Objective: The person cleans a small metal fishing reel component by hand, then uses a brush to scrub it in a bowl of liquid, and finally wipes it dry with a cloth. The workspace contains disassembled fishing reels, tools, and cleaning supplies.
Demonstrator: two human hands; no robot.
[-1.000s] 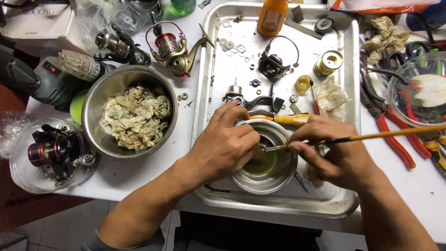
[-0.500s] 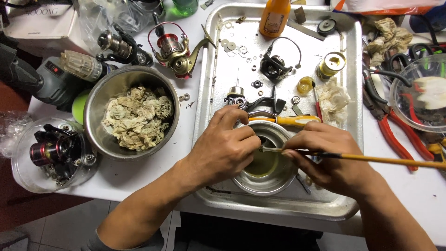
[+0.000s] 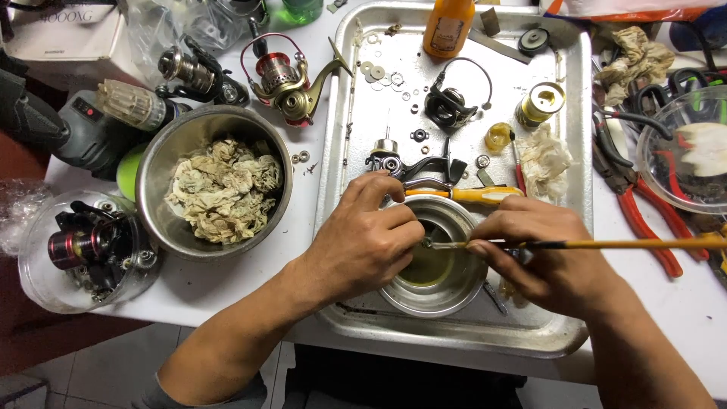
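Seen from above, two hands work over a small steel bowl [image 3: 433, 265] of yellowish liquid, low in the middle of the frame, inside a metal tray [image 3: 577, 151] on a white tabletop [image 3: 666, 303]. The left hand [image 3: 363, 242] pinches a tiny metal part [image 3: 428, 243] above the liquid. The right hand [image 3: 541, 254] is closed around a thin yellow-handled brush [image 3: 636, 244], its tip touching the part. Since a second ago the brush handle has dropped from a slant to nearly level, while the left hand has hardly moved; the brushing looks to be going on. At the tray's upper edge stands an orange bottle [image 3: 448, 26] with a darker label. In the upper left corner lies a white cardboard box [image 3: 60, 34] with dark print. A larger bowl of crumpled rags [image 3: 216, 182] sits at left.
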